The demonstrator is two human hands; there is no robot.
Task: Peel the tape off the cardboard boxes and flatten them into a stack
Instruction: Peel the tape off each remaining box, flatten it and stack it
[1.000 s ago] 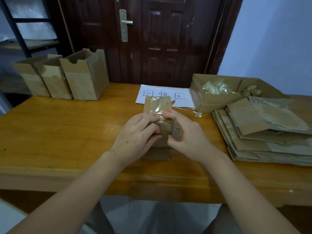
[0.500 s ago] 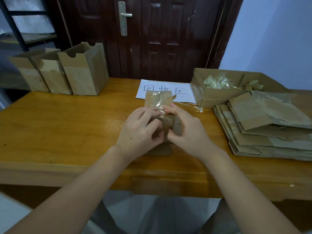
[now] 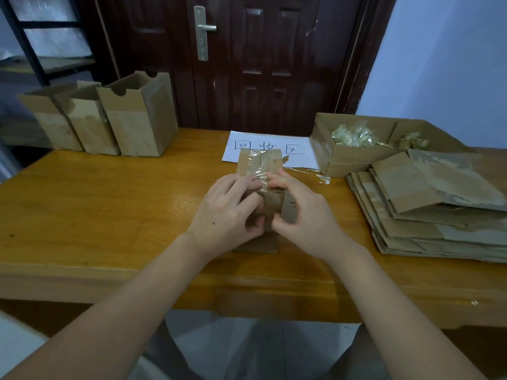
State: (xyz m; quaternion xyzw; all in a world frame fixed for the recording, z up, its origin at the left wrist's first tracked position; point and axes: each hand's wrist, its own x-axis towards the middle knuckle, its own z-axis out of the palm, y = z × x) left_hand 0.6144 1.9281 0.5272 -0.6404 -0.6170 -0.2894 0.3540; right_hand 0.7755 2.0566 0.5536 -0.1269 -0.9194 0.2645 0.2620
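The left hand [image 3: 230,212] grips the box [image 3: 260,171] at mid-surface [image 3: 109,215]; the right hand [image 3: 304,215] seems to pinch the tape [image 3: 259,178], though fingers hide its edge. Best to brace the box firmly and pull the tape low and slow along the seam. Against half a second ago, both hands hold much the same; the fingertips have crept slightly up the seam.

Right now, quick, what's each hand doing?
Left hand: fingers curled round the taped box, holding it.
Right hand: gripping the same box, fingertips at the clear tape.
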